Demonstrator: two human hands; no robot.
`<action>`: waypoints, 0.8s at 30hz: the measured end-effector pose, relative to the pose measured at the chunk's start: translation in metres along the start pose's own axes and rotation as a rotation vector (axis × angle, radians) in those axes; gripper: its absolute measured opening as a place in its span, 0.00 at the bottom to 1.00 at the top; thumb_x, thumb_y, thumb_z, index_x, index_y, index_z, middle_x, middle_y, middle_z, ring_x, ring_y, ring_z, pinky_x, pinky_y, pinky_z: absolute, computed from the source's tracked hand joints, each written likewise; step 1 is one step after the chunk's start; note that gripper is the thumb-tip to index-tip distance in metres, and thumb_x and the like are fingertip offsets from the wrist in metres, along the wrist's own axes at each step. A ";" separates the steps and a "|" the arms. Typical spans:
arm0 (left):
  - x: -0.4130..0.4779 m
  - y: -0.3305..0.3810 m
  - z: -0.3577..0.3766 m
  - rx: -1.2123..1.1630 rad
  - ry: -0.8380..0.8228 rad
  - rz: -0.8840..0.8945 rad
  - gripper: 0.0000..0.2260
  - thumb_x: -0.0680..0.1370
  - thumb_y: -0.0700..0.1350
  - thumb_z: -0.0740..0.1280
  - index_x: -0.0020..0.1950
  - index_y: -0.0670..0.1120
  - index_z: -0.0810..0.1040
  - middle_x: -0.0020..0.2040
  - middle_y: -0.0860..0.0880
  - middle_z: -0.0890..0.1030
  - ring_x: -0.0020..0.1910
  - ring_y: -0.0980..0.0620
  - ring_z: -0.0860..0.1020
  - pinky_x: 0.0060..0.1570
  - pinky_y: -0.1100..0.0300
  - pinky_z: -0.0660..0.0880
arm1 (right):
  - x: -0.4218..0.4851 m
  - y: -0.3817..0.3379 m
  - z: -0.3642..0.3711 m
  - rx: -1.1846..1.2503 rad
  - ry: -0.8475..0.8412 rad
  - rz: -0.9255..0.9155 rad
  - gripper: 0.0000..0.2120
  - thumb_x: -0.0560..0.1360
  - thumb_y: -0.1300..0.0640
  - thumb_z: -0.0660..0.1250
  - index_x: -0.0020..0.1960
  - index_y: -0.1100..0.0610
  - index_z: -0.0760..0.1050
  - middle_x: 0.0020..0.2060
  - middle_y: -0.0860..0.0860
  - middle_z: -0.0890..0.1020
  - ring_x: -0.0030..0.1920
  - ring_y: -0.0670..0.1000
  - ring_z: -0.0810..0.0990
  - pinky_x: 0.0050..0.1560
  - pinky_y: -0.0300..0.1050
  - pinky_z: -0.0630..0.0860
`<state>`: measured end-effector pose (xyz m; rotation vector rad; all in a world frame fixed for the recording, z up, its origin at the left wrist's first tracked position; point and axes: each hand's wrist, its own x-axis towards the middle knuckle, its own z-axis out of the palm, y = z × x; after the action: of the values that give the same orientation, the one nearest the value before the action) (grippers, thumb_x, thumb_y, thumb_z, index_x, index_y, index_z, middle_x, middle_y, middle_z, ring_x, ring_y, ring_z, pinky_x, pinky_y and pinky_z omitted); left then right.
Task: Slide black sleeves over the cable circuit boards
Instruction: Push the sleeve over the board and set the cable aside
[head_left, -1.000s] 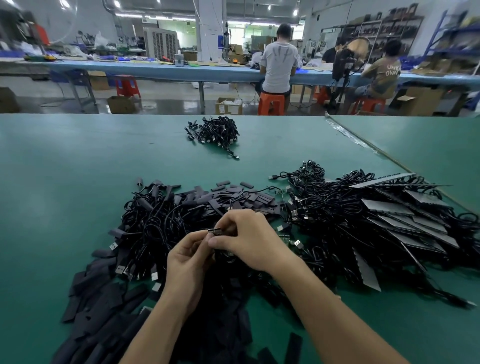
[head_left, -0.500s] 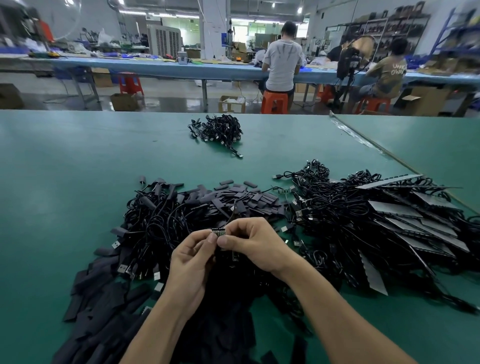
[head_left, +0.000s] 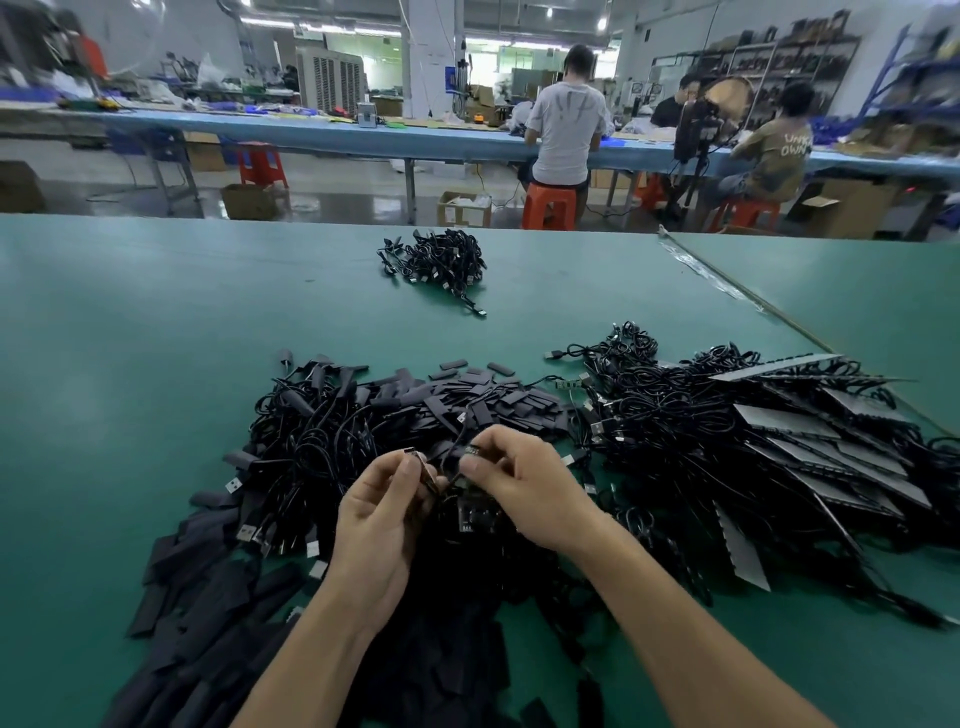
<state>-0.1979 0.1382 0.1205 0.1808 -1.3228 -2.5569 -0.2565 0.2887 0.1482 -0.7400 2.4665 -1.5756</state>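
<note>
- The right hand (head_left: 530, 491) pinches a small circuit board (head_left: 471, 451) between thumb and forefinger, with the other fingers curled behind.
- The left hand (head_left: 382, 525), just beside it, pinches a brownish piece (head_left: 427, 470) at its thumb tip. Blur leaves it unclear whether that is a sleeve's mouth or another board end.
- A thin cable (head_left: 458, 435) rises from between the two hands. A dark rectangular piece (head_left: 471, 512) hangs just under the right thumb.
- Likely step: lining up sleeve and board before sliding one over the other.
- Risk: a board corner or raised part could catch the sleeve's lip and buckle it if the two meet at an angle.
- Risk: the cable leads into the cable tangle (head_left: 322, 441) directly under and beyond the hands, so a firm pull could drag neighbouring leads along.
- Risk: anything dropped falls among the loose sleeves (head_left: 208, 613) below the left wrist, black on black and hard to find.
- Room: the green table (head_left: 130, 338) lies bare out past the left hand, and again beyond the tangle up to the small bundle (head_left: 441, 260) far ahead.
- Room: past the right hand the heap of cables and grey strips (head_left: 779, 441) crowds close, leaving little space to sweep outward.
- Edges: the table's far edge runs behind the small bundle, and a taped seam (head_left: 727, 291) slants away far off the right hand. The near edge is out of view.
</note>
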 end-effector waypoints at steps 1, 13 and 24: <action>-0.002 0.004 0.004 0.016 0.003 0.056 0.08 0.75 0.44 0.67 0.39 0.51 0.84 0.39 0.48 0.84 0.40 0.52 0.82 0.43 0.62 0.81 | -0.002 0.002 -0.002 -0.059 0.060 -0.003 0.07 0.81 0.54 0.66 0.44 0.49 0.75 0.33 0.43 0.76 0.33 0.40 0.71 0.37 0.35 0.70; -0.011 0.065 0.053 0.042 0.238 0.751 0.10 0.85 0.40 0.58 0.50 0.55 0.73 0.38 0.52 0.79 0.35 0.54 0.78 0.43 0.57 0.80 | 0.010 -0.026 -0.054 -0.493 0.790 -0.201 0.10 0.83 0.56 0.51 0.42 0.54 0.61 0.28 0.47 0.67 0.26 0.46 0.64 0.26 0.41 0.55; 0.017 0.101 0.004 -0.143 0.721 0.723 0.02 0.83 0.44 0.60 0.53 0.49 0.67 0.33 0.55 0.71 0.27 0.56 0.66 0.28 0.63 0.62 | 0.014 -0.007 -0.121 -0.808 0.729 0.339 0.09 0.82 0.53 0.54 0.48 0.57 0.67 0.30 0.49 0.70 0.28 0.52 0.69 0.31 0.42 0.61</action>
<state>-0.1984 0.0810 0.2055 0.4474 -0.7319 -1.7090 -0.3092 0.3791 0.2115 0.3030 3.5342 -0.7513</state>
